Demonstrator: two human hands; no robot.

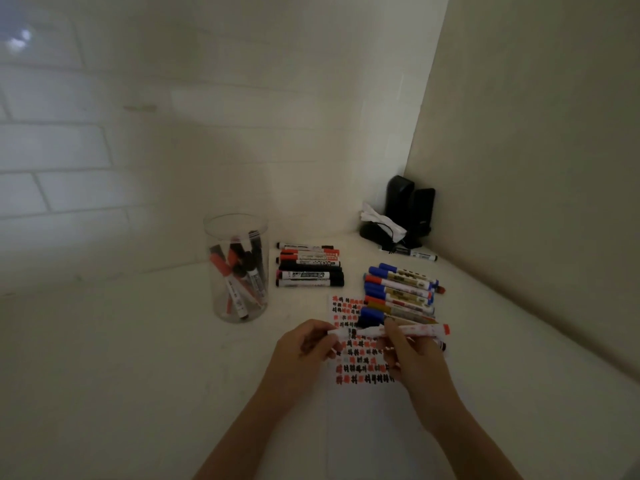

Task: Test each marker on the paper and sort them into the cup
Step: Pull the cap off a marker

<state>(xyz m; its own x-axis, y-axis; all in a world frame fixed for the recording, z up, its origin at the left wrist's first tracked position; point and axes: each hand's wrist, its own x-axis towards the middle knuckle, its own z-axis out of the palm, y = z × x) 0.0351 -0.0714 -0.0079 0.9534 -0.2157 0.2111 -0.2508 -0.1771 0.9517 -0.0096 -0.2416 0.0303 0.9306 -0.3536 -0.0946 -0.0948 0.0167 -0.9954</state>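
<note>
Both hands hold one white marker with a red end (420,329) level above the paper (367,410). My right hand (410,355) grips its barrel, and my left hand (304,344) pinches its left end, where the cap sits. Rows of red and black test marks cover the paper's upper part. A clear cup (237,268) with several red and black markers stands to the left. One pile of black and red markers (310,268) lies behind the paper, and another pile of blue and red markers (400,289) lies at its right.
Two black upright devices (410,206) with a white crumpled wrapper (381,220) and cable stand in the back right corner. A lone marker (417,253) lies in front of them. Walls close in behind and on the right of the white table.
</note>
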